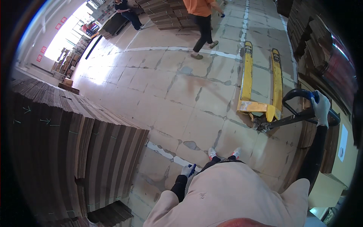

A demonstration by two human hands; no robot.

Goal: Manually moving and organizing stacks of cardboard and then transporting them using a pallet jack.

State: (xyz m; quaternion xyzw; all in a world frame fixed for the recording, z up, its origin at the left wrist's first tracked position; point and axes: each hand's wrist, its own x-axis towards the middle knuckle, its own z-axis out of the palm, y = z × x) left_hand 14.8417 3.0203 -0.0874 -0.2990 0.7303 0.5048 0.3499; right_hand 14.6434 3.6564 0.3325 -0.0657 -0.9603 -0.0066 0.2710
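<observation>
My right hand (321,107), in a white glove with blue on the fingers, is closed round the black loop handle of a yellow pallet jack (246,77). The handle leans toward me on the right, and both forks point away along the floor with no load on them. Down by my left side hangs my left hand (188,170), gloved the same way. Its fingers are loosely bent and a little apart, with nothing seen in them. Nearest to it is a tall stack of brown cardboard sheets (109,151) on the left.
More cardboard stacks (302,34) line the right side, and another stack (162,13) stands at the back. A person in an orange top (198,22) walks ahead, beyond the forks. Farther left is a person in dark clothes (128,13). White lines (223,54) mark the tiled floor.
</observation>
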